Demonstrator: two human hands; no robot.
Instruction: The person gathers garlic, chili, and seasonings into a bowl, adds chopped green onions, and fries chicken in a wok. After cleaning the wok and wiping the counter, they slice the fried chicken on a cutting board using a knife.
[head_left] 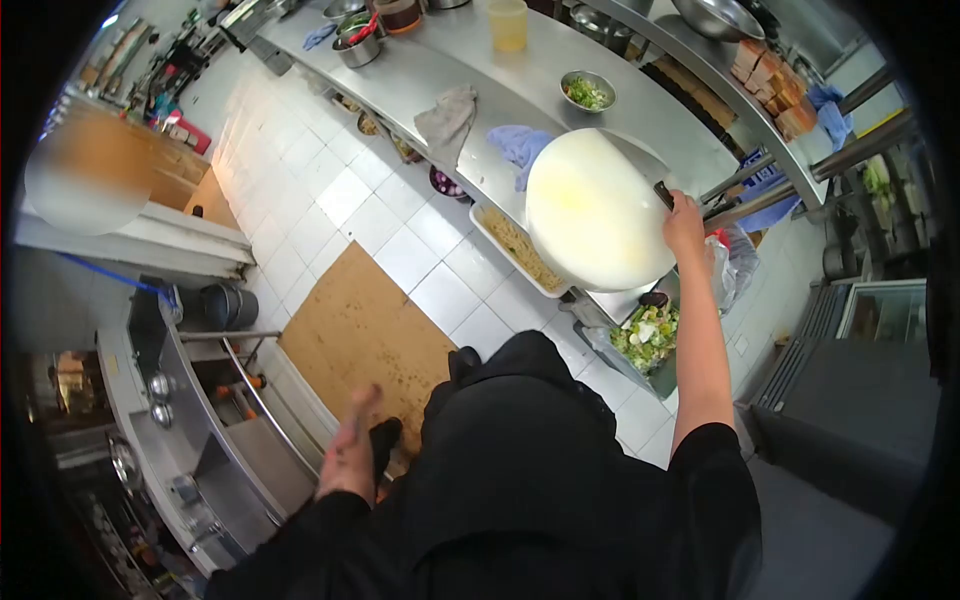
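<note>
My right hand (684, 232) is closed around a dark handle (664, 194) at the right edge of a large round white cutting board (590, 215). Whatever the handle belongs to is hidden from me. The board lies on the steel counter (650, 85). Below it, close to my right forearm, a bin of chopped greens and vegetable scraps (645, 338) stands low down. My left hand (352, 450) hangs free at my side above the brown floor mat (360, 330), its fingers loosely stretched and holding nothing.
A blue cloth (520, 150) and a grey cloth (447, 120) lie by the board. Behind it are a bowl of chopped greens (588, 92) and a yellowish container (508, 28). A white tray (515, 250) sits under the counter edge. Steel shelving (240, 430) borders my left.
</note>
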